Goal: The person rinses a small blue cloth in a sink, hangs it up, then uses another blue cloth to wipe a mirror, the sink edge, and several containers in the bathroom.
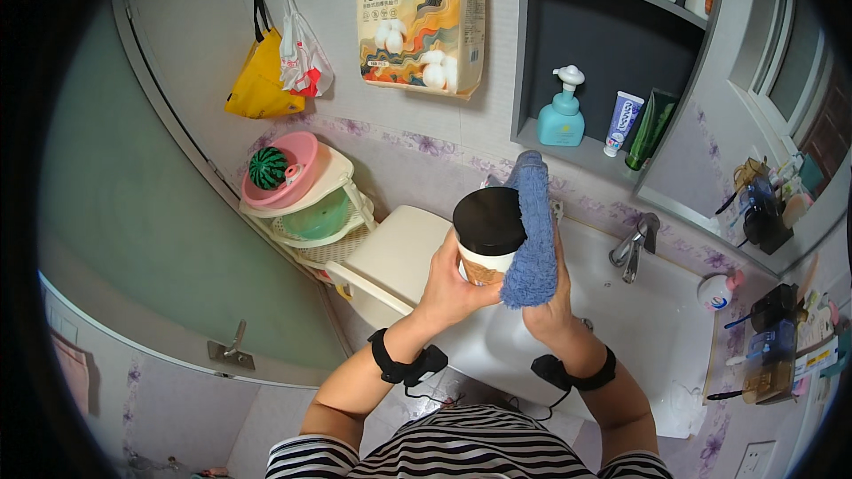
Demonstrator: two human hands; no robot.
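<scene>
Over the edge of the sink, my left hand (458, 280) is wrapped around a white jar with a black lid (491, 222), tilted a little, with a brown pattern low on its side. My right hand (552, 309) is behind a fluffy blue cloth (534, 239), pressing it to the jar's right side. The cloth stands upright in that grip and hides most of the right fingers. Both wrists wear black straps with small boxes and cables.
Below is the white sink (661, 328) with a chrome faucet (635, 244). Left stands a rack (342, 168) with a pink basin (306, 164). A wall shelf (612, 27) holds a teal pump bottle (562, 115) and tubes. Toiletries (772, 337) crowd the right; a frosted door (160, 204) is left.
</scene>
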